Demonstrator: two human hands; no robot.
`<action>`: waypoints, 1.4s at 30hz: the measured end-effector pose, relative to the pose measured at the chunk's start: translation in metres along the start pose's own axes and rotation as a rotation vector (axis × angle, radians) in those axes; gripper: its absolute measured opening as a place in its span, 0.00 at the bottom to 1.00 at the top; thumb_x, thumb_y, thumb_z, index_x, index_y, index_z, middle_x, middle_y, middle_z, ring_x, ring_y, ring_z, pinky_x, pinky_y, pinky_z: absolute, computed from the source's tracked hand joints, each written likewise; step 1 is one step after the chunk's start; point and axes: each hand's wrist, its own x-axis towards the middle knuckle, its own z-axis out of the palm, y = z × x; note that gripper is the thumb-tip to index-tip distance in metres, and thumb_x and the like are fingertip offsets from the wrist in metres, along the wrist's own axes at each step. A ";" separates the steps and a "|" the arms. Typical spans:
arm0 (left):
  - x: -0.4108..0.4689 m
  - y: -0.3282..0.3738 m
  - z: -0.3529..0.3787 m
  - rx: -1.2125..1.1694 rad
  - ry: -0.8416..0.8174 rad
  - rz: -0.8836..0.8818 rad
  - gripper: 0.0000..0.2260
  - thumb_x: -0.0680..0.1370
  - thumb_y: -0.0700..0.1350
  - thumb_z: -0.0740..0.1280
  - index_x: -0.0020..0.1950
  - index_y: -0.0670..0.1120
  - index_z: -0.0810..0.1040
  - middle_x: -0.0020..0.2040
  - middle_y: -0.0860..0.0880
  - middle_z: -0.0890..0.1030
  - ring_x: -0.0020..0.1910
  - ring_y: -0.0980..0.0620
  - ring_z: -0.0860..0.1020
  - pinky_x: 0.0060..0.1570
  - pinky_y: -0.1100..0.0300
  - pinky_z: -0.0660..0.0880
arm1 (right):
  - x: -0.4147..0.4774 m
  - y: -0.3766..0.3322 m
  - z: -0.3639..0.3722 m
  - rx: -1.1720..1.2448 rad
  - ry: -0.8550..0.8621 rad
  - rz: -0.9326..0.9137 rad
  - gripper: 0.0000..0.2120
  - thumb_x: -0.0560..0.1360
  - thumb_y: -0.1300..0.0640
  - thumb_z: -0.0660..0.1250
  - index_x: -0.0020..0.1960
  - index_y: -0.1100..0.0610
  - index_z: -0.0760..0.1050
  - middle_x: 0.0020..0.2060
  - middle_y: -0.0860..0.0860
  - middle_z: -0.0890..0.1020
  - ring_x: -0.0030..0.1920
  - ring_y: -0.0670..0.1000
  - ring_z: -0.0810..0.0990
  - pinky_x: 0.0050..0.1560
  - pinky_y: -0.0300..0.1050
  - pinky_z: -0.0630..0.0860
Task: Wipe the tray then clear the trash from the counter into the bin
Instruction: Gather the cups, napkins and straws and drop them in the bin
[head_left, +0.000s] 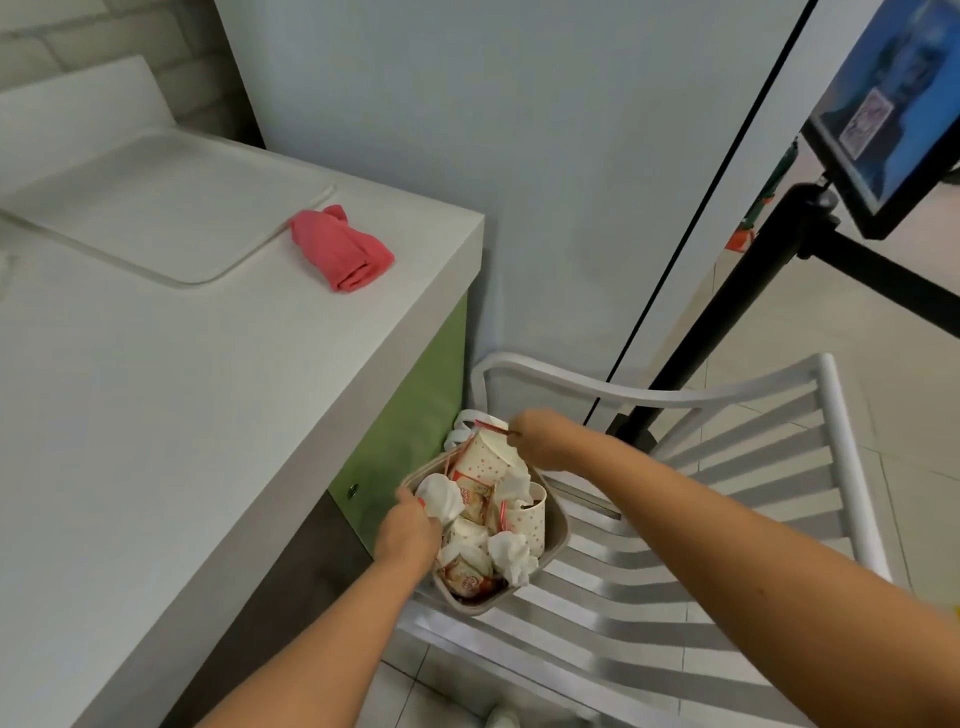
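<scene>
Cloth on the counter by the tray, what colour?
Pink-red. The cloth lies bunched beside the white tray; the head view shows it clearly.

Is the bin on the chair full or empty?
Full: the bin is heaped past its rim with paper cups, wrappers and crumpled tissues.

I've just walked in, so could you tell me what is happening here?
A person is loading trash into a small bin on a white chair beside the counter. The right hand grips a dotted paper cup at the top of the heap; the left hand rests on a crumpled tissue. The tray and pink cloth lie on the counter.
</scene>
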 end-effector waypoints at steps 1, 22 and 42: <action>0.000 0.001 0.001 0.036 0.022 0.003 0.14 0.80 0.42 0.58 0.63 0.39 0.62 0.57 0.39 0.78 0.55 0.41 0.77 0.45 0.54 0.72 | -0.005 0.005 -0.006 -0.032 -0.013 0.013 0.13 0.79 0.64 0.55 0.56 0.68 0.76 0.45 0.58 0.77 0.42 0.55 0.75 0.37 0.42 0.70; -0.009 0.023 -0.019 0.096 0.008 0.045 0.34 0.80 0.56 0.56 0.77 0.45 0.41 0.67 0.42 0.73 0.62 0.43 0.75 0.53 0.52 0.73 | 0.008 0.055 0.048 0.014 -0.272 0.323 0.15 0.78 0.62 0.62 0.63 0.65 0.71 0.45 0.58 0.79 0.33 0.50 0.77 0.37 0.40 0.76; -0.051 0.067 -0.151 -0.279 0.469 0.585 0.04 0.80 0.45 0.61 0.52 0.47 0.74 0.31 0.56 0.70 0.30 0.58 0.70 0.30 0.67 0.63 | -0.013 -0.083 -0.092 -0.307 0.003 -0.024 0.12 0.77 0.59 0.63 0.34 0.58 0.72 0.22 0.49 0.77 0.27 0.48 0.73 0.36 0.42 0.72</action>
